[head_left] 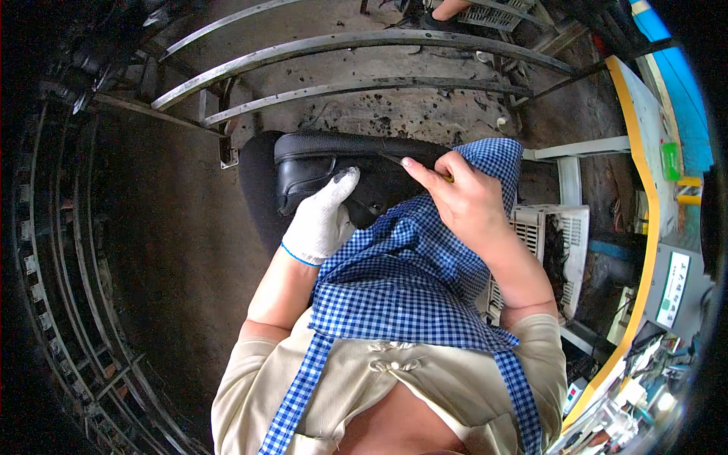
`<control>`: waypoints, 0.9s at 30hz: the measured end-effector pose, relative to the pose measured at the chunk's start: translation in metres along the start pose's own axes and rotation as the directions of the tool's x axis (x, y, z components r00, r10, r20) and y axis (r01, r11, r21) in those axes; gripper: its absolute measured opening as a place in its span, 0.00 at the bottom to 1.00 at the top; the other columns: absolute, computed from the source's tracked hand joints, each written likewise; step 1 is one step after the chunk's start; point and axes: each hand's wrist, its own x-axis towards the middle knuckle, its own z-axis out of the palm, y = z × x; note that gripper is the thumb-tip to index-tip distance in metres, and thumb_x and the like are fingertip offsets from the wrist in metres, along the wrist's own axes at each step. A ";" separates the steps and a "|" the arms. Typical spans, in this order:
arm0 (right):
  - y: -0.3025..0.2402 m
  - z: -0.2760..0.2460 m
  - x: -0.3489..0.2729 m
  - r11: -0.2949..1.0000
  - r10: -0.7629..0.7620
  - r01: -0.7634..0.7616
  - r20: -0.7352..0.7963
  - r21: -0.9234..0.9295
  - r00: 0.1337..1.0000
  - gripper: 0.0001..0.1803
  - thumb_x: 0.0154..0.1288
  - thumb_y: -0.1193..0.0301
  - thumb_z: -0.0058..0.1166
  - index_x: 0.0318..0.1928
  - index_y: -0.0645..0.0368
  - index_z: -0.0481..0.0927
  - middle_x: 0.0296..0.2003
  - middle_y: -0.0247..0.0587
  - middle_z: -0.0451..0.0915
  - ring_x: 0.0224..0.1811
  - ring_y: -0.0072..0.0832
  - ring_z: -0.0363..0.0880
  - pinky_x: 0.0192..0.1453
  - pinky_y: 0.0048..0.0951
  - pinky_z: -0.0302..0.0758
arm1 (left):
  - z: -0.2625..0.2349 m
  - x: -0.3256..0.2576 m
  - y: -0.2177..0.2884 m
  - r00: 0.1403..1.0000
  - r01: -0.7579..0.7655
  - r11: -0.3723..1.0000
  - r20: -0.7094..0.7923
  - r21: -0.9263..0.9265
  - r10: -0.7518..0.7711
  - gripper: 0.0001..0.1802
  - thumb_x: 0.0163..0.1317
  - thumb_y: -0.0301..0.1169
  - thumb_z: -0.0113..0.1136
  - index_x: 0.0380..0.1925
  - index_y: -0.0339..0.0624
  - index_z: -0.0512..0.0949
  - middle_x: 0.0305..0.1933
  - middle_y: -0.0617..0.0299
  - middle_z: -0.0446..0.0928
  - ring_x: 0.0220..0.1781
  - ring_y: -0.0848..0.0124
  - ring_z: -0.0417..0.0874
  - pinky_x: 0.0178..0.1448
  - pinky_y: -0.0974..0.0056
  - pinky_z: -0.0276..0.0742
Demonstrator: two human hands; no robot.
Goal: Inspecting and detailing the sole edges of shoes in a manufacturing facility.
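Note:
A black shoe (pixel 299 176) lies on its side across my lap, its thick sole edge turned away from me. My left hand (pixel 320 218), in a white knitted glove with a blue cuff edge and a darkened thumb tip, grips the shoe's upper from the near side. My bare right hand (pixel 464 199) is closed around a slim tool with a thin pointed blade (pixel 391 158) and a bit of yellow at the handle. The blade tip is at the shoe, close below the sole edge. My fingers hide most of the handle.
Beyond my knees run curved-looking metal rails (pixel 364 44), with dark scraps on the floor (pixel 341 114). A white plastic crate (pixel 576 227) holding dark material stands at my right, beside a yellow-edged table (pixel 644 182). Metal racking (pixel 83 303) lines the left. Another person's limb (pixel 450 9) shows at the top.

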 end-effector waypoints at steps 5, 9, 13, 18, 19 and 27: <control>0.004 -0.008 0.001 0.997 -0.031 0.028 0.043 0.078 0.999 0.27 0.51 0.77 0.55 0.53 0.40 0.78 0.29 0.33 0.69 0.20 0.28 0.74 0.22 0.29 0.76 | -0.001 0.000 -0.001 1.000 -0.004 1.000 0.022 0.014 0.004 0.24 0.65 0.35 0.50 0.58 0.33 0.67 0.59 0.47 0.71 0.61 0.56 0.73 0.67 0.53 0.65; 0.003 -0.011 0.000 0.999 -0.011 0.013 0.064 -0.036 0.998 0.25 0.50 0.76 0.56 0.51 0.41 0.79 0.29 0.33 0.69 0.21 0.27 0.74 0.22 0.28 0.76 | -0.001 0.000 -0.003 1.000 -0.009 1.000 -0.005 0.003 0.009 0.24 0.64 0.35 0.50 0.58 0.33 0.67 0.59 0.47 0.71 0.61 0.56 0.72 0.68 0.53 0.65; 0.004 -0.019 0.001 0.997 -0.046 0.050 0.059 -0.066 0.997 0.24 0.49 0.75 0.57 0.49 0.41 0.80 0.29 0.33 0.70 0.22 0.26 0.75 0.23 0.27 0.76 | 0.000 0.001 -0.003 1.000 0.009 1.000 -0.021 -0.002 -0.009 0.25 0.64 0.35 0.51 0.58 0.34 0.67 0.59 0.47 0.71 0.61 0.55 0.72 0.68 0.53 0.64; 0.005 -0.017 0.006 0.993 -0.072 0.076 0.042 -0.085 0.996 0.23 0.49 0.75 0.56 0.48 0.41 0.80 0.29 0.32 0.70 0.22 0.26 0.74 0.22 0.27 0.75 | 0.002 0.002 -0.003 1.000 0.008 0.999 0.012 -0.039 -0.007 0.24 0.64 0.34 0.52 0.57 0.32 0.67 0.58 0.48 0.72 0.60 0.57 0.73 0.66 0.55 0.66; 0.004 -0.013 0.008 0.991 -0.098 0.096 -0.008 -0.089 0.995 0.23 0.49 0.75 0.56 0.49 0.41 0.80 0.29 0.32 0.70 0.21 0.26 0.74 0.22 0.27 0.75 | 0.003 0.001 -0.003 1.000 0.013 0.999 -0.004 -0.047 -0.013 0.24 0.64 0.34 0.52 0.57 0.32 0.67 0.58 0.48 0.72 0.60 0.57 0.73 0.67 0.55 0.66; 0.013 -0.001 -0.002 0.980 0.118 -0.082 -0.195 0.183 0.974 0.22 0.53 0.70 0.64 0.52 0.47 0.78 0.36 0.35 0.76 0.23 0.29 0.77 0.23 0.26 0.73 | 0.004 -0.008 0.000 1.000 -0.005 1.000 -0.006 -0.007 0.005 0.24 0.63 0.34 0.53 0.57 0.33 0.68 0.58 0.49 0.72 0.61 0.56 0.72 0.66 0.54 0.66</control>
